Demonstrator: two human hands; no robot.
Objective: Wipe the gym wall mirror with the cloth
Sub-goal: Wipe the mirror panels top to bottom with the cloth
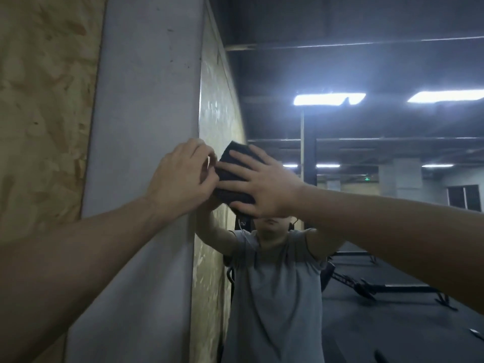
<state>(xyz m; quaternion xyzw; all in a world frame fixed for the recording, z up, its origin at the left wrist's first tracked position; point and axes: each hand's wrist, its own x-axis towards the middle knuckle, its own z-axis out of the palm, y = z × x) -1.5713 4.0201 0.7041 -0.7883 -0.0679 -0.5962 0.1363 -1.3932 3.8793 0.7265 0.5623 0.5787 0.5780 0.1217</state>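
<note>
The wall mirror [366, 74] fills the right half of the view, and its left edge meets a grey pillar. A dark folded cloth [233, 196] lies flat against the glass close to that edge, at about head height. My right hand [264, 187] presses the cloth onto the mirror with straight, spread fingers. My left hand [180, 179] is just left of the cloth, its fingers curled, and its thumb and fingertips pinch the cloth's left edge. Both hands hide most of the cloth.
A grey pillar [146, 127] stands left of the mirror, with a chipboard wall panel [39, 100] beyond it. The mirror reflects a person in a grey T-shirt, ceiling lights [327, 98] and dark gym floor with low equipment [366, 286].
</note>
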